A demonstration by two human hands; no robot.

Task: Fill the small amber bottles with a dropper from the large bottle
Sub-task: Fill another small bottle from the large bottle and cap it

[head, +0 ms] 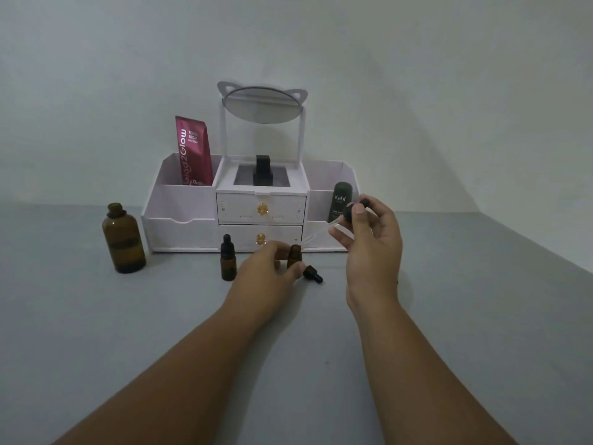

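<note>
right hand (372,232) pinching dropper (333,224), tip slanting down-left toward open small bottle (294,254) | left hand (269,264) gripping that bottle | large bottle (123,239) far left on desk (449,316)

The red tube (194,151) reads "Glad2Glow"; the dark green bottle (341,201) reads "Kahf".

Single head-worn wide-angle view, looks forward and down over grey worktop (128,316), both forearms close, white plastic drawer organiser (186,232) against far wall.

Bare table (449,316) lies open right and near; the organizer (179,216) blocks the back, capped bottle (227,260) crowding left.
</note>
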